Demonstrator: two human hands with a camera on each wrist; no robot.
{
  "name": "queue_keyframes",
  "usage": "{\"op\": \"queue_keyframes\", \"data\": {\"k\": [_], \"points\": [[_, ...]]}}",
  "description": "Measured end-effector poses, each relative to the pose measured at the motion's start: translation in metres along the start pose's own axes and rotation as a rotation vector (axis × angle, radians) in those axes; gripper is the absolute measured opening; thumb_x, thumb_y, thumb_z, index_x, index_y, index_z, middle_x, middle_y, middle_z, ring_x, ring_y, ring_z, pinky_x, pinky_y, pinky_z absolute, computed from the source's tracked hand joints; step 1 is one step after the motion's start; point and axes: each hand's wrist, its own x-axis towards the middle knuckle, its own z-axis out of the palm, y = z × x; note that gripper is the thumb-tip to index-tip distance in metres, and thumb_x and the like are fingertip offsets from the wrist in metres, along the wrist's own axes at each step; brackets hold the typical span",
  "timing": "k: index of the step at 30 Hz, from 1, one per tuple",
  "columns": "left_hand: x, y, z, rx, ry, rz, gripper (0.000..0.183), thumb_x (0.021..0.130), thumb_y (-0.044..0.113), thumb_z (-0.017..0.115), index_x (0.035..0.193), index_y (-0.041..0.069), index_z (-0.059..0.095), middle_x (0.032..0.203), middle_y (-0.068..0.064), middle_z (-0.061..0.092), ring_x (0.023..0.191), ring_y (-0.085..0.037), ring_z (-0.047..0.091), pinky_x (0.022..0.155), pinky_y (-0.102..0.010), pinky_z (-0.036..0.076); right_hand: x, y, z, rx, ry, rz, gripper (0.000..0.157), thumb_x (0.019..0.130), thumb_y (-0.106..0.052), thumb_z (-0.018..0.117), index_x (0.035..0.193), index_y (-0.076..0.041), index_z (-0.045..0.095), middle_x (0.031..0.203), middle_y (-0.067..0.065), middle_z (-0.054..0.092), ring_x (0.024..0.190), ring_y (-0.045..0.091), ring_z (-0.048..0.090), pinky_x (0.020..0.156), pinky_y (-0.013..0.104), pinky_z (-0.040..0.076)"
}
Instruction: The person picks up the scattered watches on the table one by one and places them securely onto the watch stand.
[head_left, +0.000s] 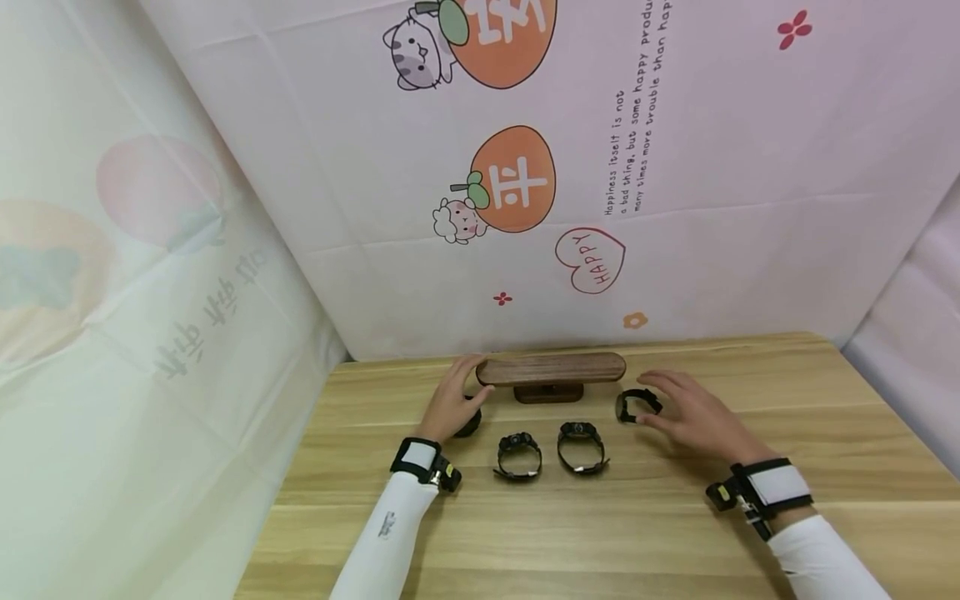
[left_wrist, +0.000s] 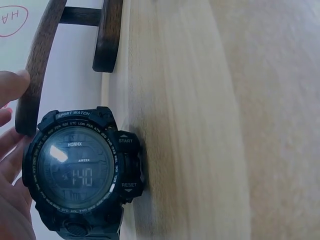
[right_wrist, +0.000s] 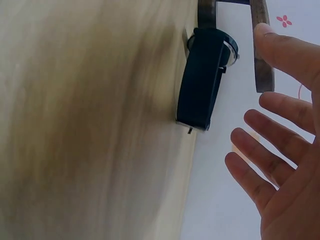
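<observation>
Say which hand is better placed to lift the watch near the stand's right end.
Probably the right hand: it is open beside that watch, while the left hand is at the opposite end of the stand, near another watch.

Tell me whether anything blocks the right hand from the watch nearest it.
Nothing visible stands between the right hand and the rightmost watch. The wooden stand sits behind that watch, mostly to its left, outside the gap.

"HONHX" on watch [left_wrist: 76, 167], "HAPPY" on heart [head_left: 590, 261]
</observation>
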Motion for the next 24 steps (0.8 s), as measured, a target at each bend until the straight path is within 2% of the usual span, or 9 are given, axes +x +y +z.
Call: {"op": "queue_keyframes", "data": {"k": [4, 9, 15, 24], "points": [[0.001, 0.000, 0.001, -0.014, 0.003, -0.002, 0.055, 0.092, 0.029, 0.066, 0.141, 0.012, 0.048, 0.140, -0.003, 0.048, 0.130, -0.015, 0.041, 0.105, -0.039, 0.042, 0.001, -0.003, 0.005, -0.002, -0.003, -0.006, 0.069, 0.082, -0.045, 0.073, 0.137, -0.007, 0.052, 0.141, 0.016, 0.047, 0.128, 0.036, 0.040, 0.103, 0.062, 0.036], [0.001, 0.001, 0.002, -0.040, 0.005, 0.003, 0.049, 0.092, 0.023, 0.067, 0.137, 0.012, 0.053, 0.138, -0.009, 0.050, 0.127, -0.016, 0.044, 0.103, -0.041, 0.044, 0.001, -0.005, 0.012, -0.019, 0.007, -0.028, 0.068, 0.081, -0.040, 0.076, 0.136, -0.006, 0.053, 0.138, 0.018, 0.049, 0.125, 0.035, 0.042, 0.102, 0.060, 0.039], [0.003, 0.001, 0.002, -0.046, 0.009, -0.001, 0.046, 0.092, 0.022, 0.067, 0.136, 0.012, 0.054, 0.138, -0.008, 0.050, 0.126, -0.015, 0.045, 0.103, -0.039, 0.045, 0.003, -0.007, 0.020, -0.027, 0.024, -0.050, 0.069, 0.080, -0.040, 0.077, 0.136, -0.007, 0.053, 0.136, 0.017, 0.051, 0.123, 0.033, 0.044, 0.100, 0.057, 0.042], [0.001, 0.001, 0.003, -0.058, 0.018, -0.003, 0.046, 0.092, 0.019, 0.067, 0.135, 0.013, 0.054, 0.137, -0.008, 0.050, 0.126, -0.013, 0.044, 0.104, -0.037, 0.044, 0.006, -0.009, 0.024, -0.040, -0.001, -0.056, 0.072, 0.080, -0.041, 0.076, 0.138, -0.007, 0.051, 0.137, 0.019, 0.049, 0.123, 0.037, 0.044, 0.099, 0.058, 0.042]]}}
